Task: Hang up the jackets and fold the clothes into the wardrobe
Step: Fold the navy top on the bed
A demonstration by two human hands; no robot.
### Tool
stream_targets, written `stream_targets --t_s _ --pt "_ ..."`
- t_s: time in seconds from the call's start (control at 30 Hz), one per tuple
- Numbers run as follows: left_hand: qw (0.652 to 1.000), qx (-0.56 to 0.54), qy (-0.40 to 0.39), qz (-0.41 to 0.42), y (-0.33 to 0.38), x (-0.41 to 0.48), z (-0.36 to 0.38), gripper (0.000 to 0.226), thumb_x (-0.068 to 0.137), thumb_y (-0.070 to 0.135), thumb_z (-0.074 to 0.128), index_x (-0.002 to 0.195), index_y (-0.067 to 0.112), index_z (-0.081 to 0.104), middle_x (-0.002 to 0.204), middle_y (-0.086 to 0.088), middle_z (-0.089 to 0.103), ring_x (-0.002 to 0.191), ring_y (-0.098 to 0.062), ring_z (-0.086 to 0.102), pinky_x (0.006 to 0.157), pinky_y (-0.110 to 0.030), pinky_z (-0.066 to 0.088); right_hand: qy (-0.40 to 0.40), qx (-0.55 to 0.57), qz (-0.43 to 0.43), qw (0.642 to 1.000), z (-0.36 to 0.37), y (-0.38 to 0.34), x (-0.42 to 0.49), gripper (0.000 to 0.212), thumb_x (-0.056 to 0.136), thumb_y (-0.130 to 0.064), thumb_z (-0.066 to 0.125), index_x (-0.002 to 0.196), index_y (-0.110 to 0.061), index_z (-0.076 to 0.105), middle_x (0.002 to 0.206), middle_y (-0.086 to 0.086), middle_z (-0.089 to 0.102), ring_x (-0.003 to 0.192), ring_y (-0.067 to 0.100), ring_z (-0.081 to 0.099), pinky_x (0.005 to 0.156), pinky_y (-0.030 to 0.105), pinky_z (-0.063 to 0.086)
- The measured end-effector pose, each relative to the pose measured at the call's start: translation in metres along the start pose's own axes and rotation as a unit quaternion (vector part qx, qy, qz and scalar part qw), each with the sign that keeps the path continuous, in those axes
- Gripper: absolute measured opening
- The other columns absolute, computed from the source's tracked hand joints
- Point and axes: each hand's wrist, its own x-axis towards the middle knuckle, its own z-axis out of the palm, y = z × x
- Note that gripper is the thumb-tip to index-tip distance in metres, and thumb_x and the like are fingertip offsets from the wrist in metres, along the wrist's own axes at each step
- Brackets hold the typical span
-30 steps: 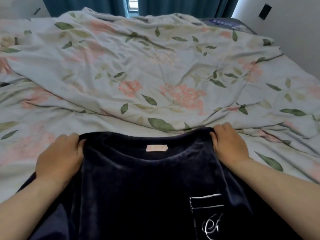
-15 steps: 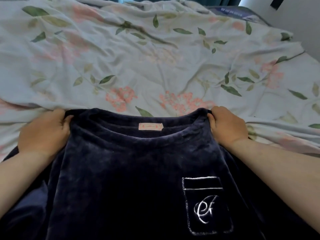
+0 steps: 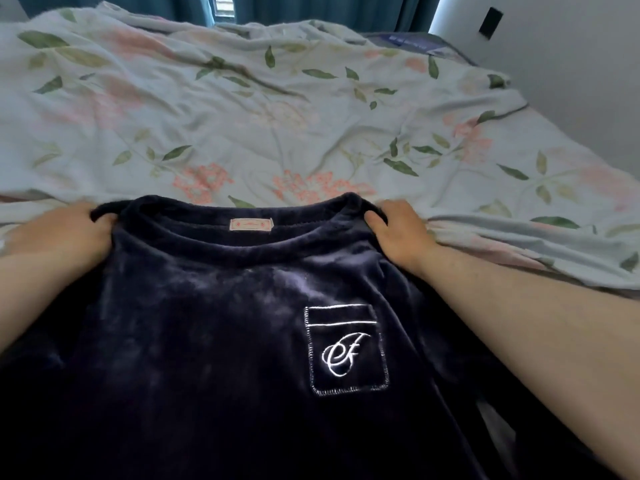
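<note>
Left hand (blurred, seemingly) and right hand clenched on shoulders of plush navy monogram-pocket top.

All you really get of the person is two bare arms, uncovered right out to the frame edge. The left hand at 9 o'clock and the left forearm at 8 o'clock look kinda soft and smeared. The right hand, just toward 3 o'clock, is sharper, and the right forearm at 4 o'clock shows fine hairs.
</note>
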Motion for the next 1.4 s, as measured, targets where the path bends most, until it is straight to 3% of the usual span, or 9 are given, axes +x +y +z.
stream_targets --t_s 0.17,0.33,0.5,0.6,0.7,0.87,1.1,1.2,1.4 --pt "0.970 -0.056 0.182 0.151 0.123 -0.122 -0.044 0.058 0.086 0.053 0.043 0.133 0.019 0.041 0.137 -0.015 0.047 0.126 -0.038 0.044 0.107 -0.052 0.036 0.042 0.070 0.033 0.996 -0.064 0.029 -0.084 0.028 0.089 -0.033 0.062 0.117 -0.029 0.060 0.110 -0.014 0.054 0.097 0.004 0.056 0.087 0.022 0.042" --pt "0.903 -0.119 -0.054 0.410 0.273 -0.279 -0.014 0.081 0.084 0.061 0.047 0.152 0.022 0.027 0.162 0.004 0.016 0.150 -0.009 0.005 0.118 -0.019 0.001 0.045 0.094 0.186 0.977 -0.107 0.102 -0.238 0.008 0.089 -0.034 0.064 0.093 -0.040 0.060 0.095 -0.018 0.062 0.083 -0.009 0.056 0.069 0.013 0.040" --pt "0.937 -0.015 -0.119 0.327 0.329 -0.334 0.050 0.099 0.078 0.078 0.038 0.156 0.021 0.015 0.164 -0.002 0.006 0.151 -0.016 0.001 0.123 -0.035 0.002 -0.026 0.194 0.289 0.937 -0.125 0.130 -0.326 0.021 0.095 -0.030 0.061 0.077 -0.031 0.072 0.079 -0.011 0.072 0.072 0.003 0.065 0.070 0.030 0.047" --pt "0.938 0.033 -0.066 0.340 0.325 -0.338 0.065 0.097 0.080 0.079 0.027 0.154 0.016 0.025 0.161 -0.008 0.021 0.150 -0.020 0.015 0.122 -0.042 0.013 -0.108 0.226 0.285 0.925 -0.125 0.112 -0.337 0.010 0.077 -0.041 0.077 0.084 -0.037 0.073 0.086 -0.017 0.073 0.077 -0.003 0.067 0.070 0.018 0.049" --pt "0.934 0.042 -0.058 0.349 0.322 -0.339 0.068 0.091 0.085 0.074 0.023 0.153 0.014 0.026 0.160 -0.010 0.023 0.149 -0.021 0.017 0.122 -0.042 0.015 -0.164 0.155 0.245 0.943 -0.116 0.100 -0.353 0.044 0.061 -0.045 0.069 0.096 -0.067 0.054 0.099 -0.040 0.061 0.088 -0.021 0.056 0.071 0.003 0.043" --pt "0.930 0.035 -0.068 0.360 0.319 -0.345 0.061 0.091 0.084 0.068 0.025 0.154 0.009 0.023 0.160 -0.012 0.018 0.149 -0.021 0.014 0.122 -0.042 0.013 0.009 0.137 0.311 0.940 -0.167 0.159 -0.320 0.009 0.077 -0.015 0.064 0.079 -0.019 0.055 0.074 -0.002 0.064 0.068 0.012 0.059 0.056 0.022 0.041" --pt "0.919 0.089 -0.061 0.380 0.327 -0.345 0.067 0.097 0.077 0.073 0.031 0.148 0.007 0.037 0.155 -0.014 0.033 0.143 -0.026 0.031 0.118 -0.040 0.014 0.040 -0.086 0.115 0.989 -0.235 0.209 -0.293 0.025 0.081 -0.021 0.058 0.103 -0.033 0.059 0.097 -0.013 0.059 0.093 0.013 0.058 0.074 0.027 0.045" --pt "0.922 0.093 -0.079 0.368 0.328 -0.343 0.066 0.096 0.078 0.071 0.032 0.148 0.005 0.038 0.153 -0.015 0.036 0.142 -0.028 0.034 0.118 -0.027 -0.005 0.056 0.009 0.205 0.977 -0.216 0.207 -0.326 0.065 0.067 -0.054 0.071 0.125 -0.044 0.045 0.112 -0.026 0.049 0.105 -0.001 0.049 0.087 0.020 0.040" --pt "0.928 0.086 -0.105 0.347 0.314 -0.320 0.093 0.097 0.078 0.078 0.029 0.156 0.020 0.016 0.161 -0.001 0.019 0.148 -0.005 -0.006 0.119 -0.032 0.000 -0.016 0.077 0.244 0.967 -0.202 0.243 -0.385 0.034 0.066 -0.039 0.071 0.096 -0.049 0.059 0.090 -0.024 0.069 0.082 -0.004 0.064 0.066 0.018 0.050"
